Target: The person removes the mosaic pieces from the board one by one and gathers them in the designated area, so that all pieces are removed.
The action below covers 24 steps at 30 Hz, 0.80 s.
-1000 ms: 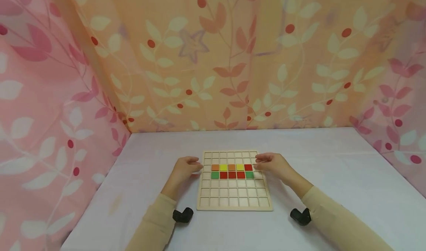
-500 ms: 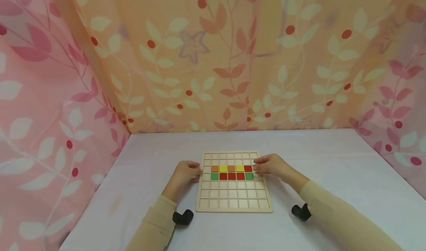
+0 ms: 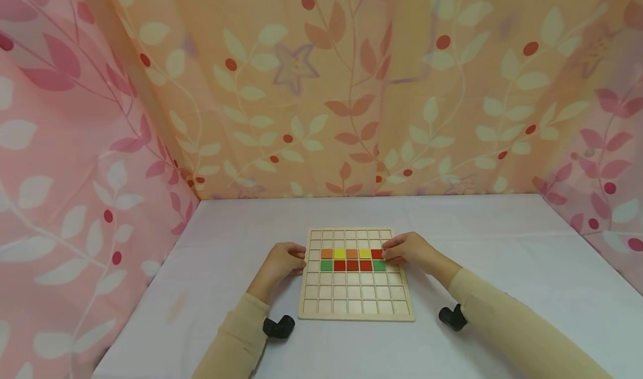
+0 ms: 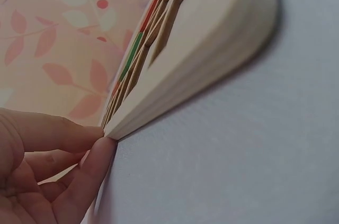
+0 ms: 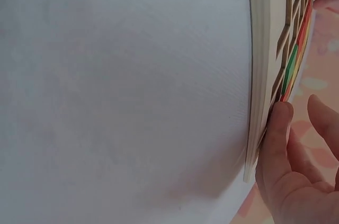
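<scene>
A square wooden grid board point(image 3: 355, 309) lies flat on the table. Coloured tiles fill two of its rows: a back row of orange, yellow point(image 3: 339, 254) and red point(image 3: 376, 254), and a front row of green point(image 3: 326, 265) and red point(image 3: 353, 265). My left hand point(image 3: 280, 262) is at the board's left edge; in the left wrist view its thumb and a finger pinch that edge. At the right edge, my right hand point(image 3: 412, 249) reaches over the rim. One fingertip point(image 5: 282, 110) touches the board beside the end red tile, while another finger stays raised and apart.
A white cloth covers the table point(image 3: 241, 217). Floral curtains point(image 3: 351, 89) stand behind and on both sides. A black wrist device point(image 3: 279, 327) sits on the left sleeve, and a similar one point(image 3: 453, 317) on the right sleeve.
My left hand has come down slightly and its fingers have closed on the board's left edge. The right hand has shifted only slightly. The tiles keep their places.
</scene>
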{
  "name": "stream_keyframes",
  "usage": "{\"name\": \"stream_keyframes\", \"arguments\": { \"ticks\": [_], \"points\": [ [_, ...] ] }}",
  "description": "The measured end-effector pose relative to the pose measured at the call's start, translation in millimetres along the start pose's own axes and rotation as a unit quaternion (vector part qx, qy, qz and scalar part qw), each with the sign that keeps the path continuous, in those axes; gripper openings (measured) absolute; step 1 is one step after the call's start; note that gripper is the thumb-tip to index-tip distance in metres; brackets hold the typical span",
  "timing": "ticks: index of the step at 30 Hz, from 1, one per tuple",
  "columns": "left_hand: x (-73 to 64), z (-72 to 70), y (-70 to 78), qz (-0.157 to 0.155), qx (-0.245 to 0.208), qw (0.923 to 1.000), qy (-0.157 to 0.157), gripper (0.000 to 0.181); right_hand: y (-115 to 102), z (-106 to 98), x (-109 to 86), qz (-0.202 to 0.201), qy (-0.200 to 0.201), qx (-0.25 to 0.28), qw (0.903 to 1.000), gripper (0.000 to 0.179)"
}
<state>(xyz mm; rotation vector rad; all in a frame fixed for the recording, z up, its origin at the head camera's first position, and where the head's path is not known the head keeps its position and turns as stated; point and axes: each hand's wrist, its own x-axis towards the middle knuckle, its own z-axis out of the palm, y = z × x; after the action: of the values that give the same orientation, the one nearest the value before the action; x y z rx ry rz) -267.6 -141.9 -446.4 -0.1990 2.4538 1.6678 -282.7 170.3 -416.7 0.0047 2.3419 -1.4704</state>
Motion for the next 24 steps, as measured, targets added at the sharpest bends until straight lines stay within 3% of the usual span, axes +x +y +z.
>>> {"name": "stream_keyframes", "arguments": {
  "ticks": [11, 24],
  "points": [
    [-0.5, -0.8, 1.6, -0.006, -0.011, 0.9999, -0.007, 0.035, -1, 2, 6.0, 0.023, 0.014, 0.004, 0.9996, 0.03],
    [0.8, -1.4, 2.2, -0.009, -0.011, 0.9999, -0.007, 0.035, 4, 3, 12.6, 0.023, 0.03, 0.01, 0.9992, 0.026]
  ]
}}
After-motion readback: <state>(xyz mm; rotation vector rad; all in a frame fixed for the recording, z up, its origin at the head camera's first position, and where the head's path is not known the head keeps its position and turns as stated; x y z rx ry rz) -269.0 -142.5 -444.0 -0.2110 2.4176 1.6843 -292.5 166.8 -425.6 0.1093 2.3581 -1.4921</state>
